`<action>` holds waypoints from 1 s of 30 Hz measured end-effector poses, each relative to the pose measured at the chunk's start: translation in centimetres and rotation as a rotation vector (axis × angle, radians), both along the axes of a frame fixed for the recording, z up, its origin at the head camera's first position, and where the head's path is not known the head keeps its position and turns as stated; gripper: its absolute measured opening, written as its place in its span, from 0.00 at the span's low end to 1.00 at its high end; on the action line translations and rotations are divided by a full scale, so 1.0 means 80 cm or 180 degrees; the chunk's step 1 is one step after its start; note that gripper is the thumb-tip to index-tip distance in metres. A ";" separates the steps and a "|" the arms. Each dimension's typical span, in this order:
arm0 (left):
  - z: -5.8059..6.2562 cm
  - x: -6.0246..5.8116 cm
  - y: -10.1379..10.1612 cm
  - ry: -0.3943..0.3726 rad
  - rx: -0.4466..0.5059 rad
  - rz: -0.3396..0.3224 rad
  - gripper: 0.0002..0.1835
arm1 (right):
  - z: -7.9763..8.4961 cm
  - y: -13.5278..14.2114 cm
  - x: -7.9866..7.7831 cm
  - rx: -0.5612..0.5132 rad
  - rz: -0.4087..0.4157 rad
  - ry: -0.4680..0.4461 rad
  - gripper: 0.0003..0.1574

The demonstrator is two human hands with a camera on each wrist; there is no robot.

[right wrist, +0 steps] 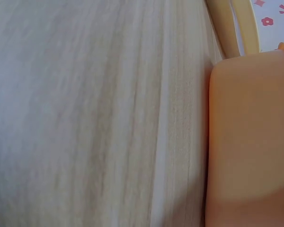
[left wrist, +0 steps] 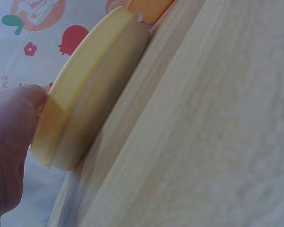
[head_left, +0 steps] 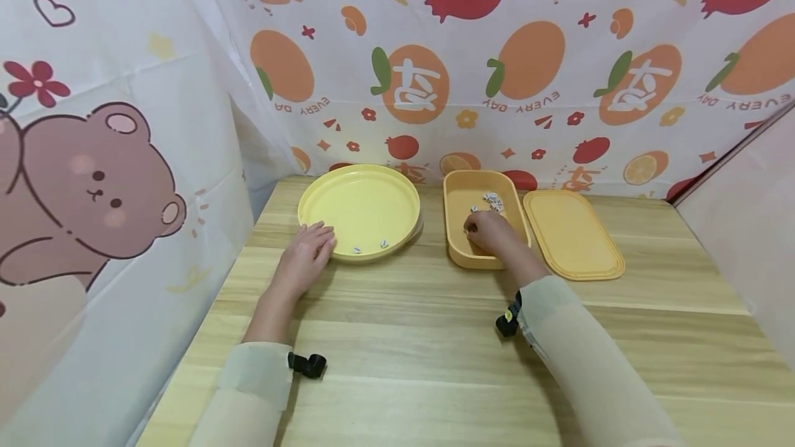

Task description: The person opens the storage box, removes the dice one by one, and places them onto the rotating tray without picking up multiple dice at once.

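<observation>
Resting at the near-left rim of the yellow tray (head_left: 360, 205): left hand (head_left: 304, 259), fingers extended.
Two dice (head_left: 384, 244) lie right of it, at the tray's near edge. Right hand (head_left: 491, 232) is inside the orange box (head_left: 472, 261), just short of a dice cluster (head_left: 496, 203); its hold cannot be told.

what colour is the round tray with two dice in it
Yellow: the round tray shows best in the head view.
</observation>
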State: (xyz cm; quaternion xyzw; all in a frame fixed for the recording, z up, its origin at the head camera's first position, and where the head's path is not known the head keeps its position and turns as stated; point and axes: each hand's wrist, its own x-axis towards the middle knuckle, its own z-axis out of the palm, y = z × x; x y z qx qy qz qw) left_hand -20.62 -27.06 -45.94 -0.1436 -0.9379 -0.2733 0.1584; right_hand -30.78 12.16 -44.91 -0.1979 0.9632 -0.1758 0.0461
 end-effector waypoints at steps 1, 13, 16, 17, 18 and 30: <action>-0.001 0.000 0.000 0.0017 -0.0058 -0.0008 0.19 | 0.000 0.000 0.000 -0.0003 0.0002 0.0003 0.08; -0.002 -0.001 0.000 -0.0236 -0.0224 -0.0018 0.24 | 0.007 -0.001 0.001 -0.0108 0.0034 0.0189 0.12; -0.002 -0.001 0.000 -0.0242 -0.0211 -0.0019 0.24 | 0.010 -0.004 0.002 -0.0293 -0.0088 0.0172 0.13; -0.002 -0.001 0.000 -0.0237 -0.0206 -0.0019 0.24 | 0.012 -0.006 0.003 -0.0356 -0.0118 0.0211 0.14; -0.002 -0.001 0.000 -0.0238 -0.0202 -0.0019 0.24 | 0.014 -0.009 0.004 -0.0423 -0.0126 0.0269 0.14; -0.003 -0.002 0.000 -0.0245 -0.0132 -0.0015 0.23 | 0.031 -0.101 0.037 -0.1062 0.0262 0.1057 0.13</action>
